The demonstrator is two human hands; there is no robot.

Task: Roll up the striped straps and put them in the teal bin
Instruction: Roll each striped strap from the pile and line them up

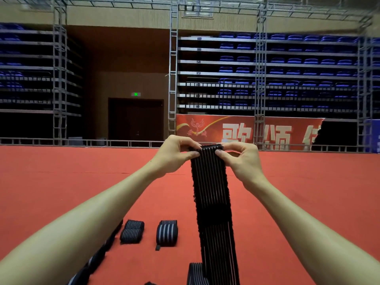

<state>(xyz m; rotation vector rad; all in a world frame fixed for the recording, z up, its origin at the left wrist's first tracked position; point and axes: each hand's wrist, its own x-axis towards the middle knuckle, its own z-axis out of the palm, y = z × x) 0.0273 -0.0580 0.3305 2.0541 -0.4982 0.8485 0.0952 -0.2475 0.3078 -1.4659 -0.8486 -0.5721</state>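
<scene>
Nearest the viewer, at the near edge of the red surface [61,192], lay one striped strap [197,273], partly cut off by the picture, with the lower end of the hanging strap [212,194] dropping beside it. To the left, a long flat strap [98,254] ran along the surface under the left forearm. A little farther in sat two bundles that looked already rolled: a double roll [131,231] and a single roll [167,233], just apart from each other. I could not tell whether this surface was a covered bench or the floor.

Above them, the left hand [174,156] and right hand [243,161] held the top end of the hanging strap in mid-air. The fingers [221,153] of both hands were curled and pinching that end, which appeared turned over into a first fold.

Judged from this, the work was only partly done. Two straps seemed rolled but lay outside any bin, one was just being started, and at least two more waited. The teal bin was not in view.

Nothing blocked the hands. The long hanging tail might snag on the strap below.

Beyond stood a low railing [123,143], a red banner [236,130], metal trusses [173,79] and tiers of blue seats [287,64].
</scene>
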